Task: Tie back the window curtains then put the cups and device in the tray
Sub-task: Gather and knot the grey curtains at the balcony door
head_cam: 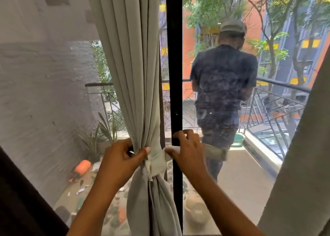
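Note:
A pale grey-green curtain [135, 78] hangs in front of the window, gathered into a bunch at waist height. A fabric tie-back band [158, 161] of the same colour wraps the bunch. My left hand [121, 157] pinches the gathered curtain and the band's left end. My right hand [187, 150] grips the band's free end, which trails out to the right. A second curtain [303, 164] hangs at the right edge. No cups, device or tray are in view.
A black window frame post [174, 66] stands just right of the bunched curtain. Beyond the glass a person in a dark shirt [223, 85] stands on a balcony with a metal railing [276, 110], potted plants [101, 134] and an orange container [82, 166].

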